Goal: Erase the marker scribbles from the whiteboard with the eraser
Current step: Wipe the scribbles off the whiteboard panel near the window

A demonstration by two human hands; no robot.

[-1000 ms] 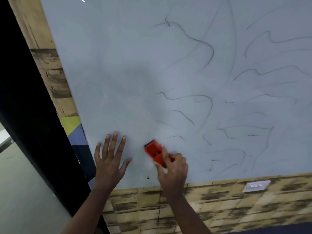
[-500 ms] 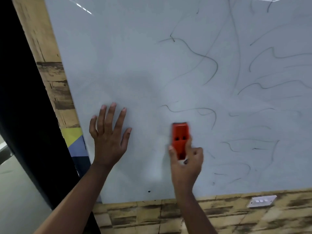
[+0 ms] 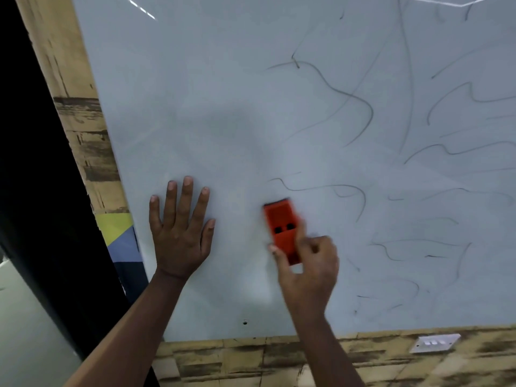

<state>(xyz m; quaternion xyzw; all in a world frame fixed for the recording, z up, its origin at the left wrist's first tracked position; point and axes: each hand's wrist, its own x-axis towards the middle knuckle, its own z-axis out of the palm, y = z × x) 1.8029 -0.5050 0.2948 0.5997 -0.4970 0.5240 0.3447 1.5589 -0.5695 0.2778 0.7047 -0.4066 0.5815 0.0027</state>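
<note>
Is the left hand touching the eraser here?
Apart. The head view shows the left hand flat on the whiteboard, with bare board between it and the orange eraser that the right hand grips.

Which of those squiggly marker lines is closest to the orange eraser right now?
The long wavy line just above the eraser that the right hand grips; the other scribbles lie farther right or higher up.

Right hand was motion-blurred, covering eraser's lower end; board ran off top & right edges; both forearms cut at bottom.
</note>
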